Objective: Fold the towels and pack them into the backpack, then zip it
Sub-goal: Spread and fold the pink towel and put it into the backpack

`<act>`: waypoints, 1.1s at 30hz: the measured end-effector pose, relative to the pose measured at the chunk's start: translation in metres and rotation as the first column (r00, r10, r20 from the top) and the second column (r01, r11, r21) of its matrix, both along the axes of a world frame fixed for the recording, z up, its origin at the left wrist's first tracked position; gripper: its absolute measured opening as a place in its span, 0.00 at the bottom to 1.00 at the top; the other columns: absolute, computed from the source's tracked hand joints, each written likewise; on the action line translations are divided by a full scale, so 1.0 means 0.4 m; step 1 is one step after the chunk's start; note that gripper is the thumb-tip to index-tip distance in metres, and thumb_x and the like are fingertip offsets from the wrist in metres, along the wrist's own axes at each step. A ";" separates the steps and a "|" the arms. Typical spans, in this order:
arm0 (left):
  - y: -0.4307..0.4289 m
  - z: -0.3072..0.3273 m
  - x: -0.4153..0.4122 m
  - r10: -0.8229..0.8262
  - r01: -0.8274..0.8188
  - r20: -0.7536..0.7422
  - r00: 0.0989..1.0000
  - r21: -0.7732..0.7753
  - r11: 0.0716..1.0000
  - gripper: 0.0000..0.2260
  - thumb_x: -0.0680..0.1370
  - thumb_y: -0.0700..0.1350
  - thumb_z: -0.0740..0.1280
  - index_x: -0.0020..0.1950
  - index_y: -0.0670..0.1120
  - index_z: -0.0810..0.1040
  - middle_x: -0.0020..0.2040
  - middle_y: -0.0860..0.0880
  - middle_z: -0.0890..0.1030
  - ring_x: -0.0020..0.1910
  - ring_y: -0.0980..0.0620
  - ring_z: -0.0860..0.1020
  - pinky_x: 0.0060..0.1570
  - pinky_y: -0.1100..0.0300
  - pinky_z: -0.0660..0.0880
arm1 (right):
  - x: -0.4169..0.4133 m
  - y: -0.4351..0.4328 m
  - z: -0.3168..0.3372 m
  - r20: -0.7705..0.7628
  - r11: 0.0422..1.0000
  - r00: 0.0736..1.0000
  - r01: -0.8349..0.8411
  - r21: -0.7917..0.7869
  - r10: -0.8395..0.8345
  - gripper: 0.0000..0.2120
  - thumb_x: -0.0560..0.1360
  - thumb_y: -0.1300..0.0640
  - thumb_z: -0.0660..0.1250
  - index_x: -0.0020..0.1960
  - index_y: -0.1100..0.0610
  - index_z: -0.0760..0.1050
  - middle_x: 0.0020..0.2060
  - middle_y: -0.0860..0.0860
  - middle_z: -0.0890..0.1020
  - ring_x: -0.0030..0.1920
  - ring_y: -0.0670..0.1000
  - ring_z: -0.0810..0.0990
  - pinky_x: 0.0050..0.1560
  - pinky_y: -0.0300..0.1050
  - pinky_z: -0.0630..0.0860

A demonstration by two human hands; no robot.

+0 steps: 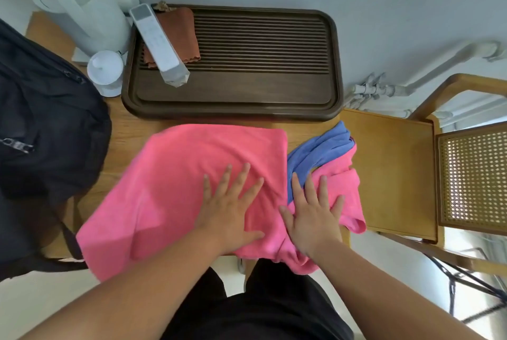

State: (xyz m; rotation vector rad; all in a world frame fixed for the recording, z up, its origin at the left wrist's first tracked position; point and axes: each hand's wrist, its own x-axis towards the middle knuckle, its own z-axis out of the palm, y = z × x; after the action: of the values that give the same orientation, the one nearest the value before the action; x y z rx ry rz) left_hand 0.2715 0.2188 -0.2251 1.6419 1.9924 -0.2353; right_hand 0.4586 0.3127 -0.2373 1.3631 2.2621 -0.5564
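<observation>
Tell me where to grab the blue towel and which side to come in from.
Probably best: pinch the bunched far end of the blue towel, coming in from the right. That end lies uncovered, while the right hand rests its fingertips on the near end, which is tucked against the crumpled pink towel.

Home setting, likely a living or tea corner. Small wooden tabletop (129, 131) against a plain wall, carrying a dark slatted tea tray (233, 87), white electric kettle (82, 10), remote control (157, 43) and small white cup (105, 69). Rattan-backed wooden chair (411, 175) beside it, radiator pipes (439, 68) along the wall.
</observation>
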 end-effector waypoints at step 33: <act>-0.292 0.079 -0.329 0.668 -0.675 -0.191 0.720 0.034 0.737 0.41 0.72 0.64 0.69 0.77 0.46 0.59 0.73 0.44 0.66 0.70 0.38 0.65 0.66 0.44 0.69 | -0.150 -0.023 0.060 -0.284 0.914 0.959 0.110 0.391 0.006 0.28 0.76 0.34 0.58 0.71 0.46 0.67 0.73 0.57 0.64 0.74 0.61 0.60 0.71 0.69 0.56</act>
State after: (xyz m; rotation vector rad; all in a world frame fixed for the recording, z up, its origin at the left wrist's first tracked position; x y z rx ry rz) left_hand 0.1397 0.1020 -0.1935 0.7837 2.5694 -0.1525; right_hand 0.3986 0.3036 -0.2131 1.6309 2.6882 -0.3212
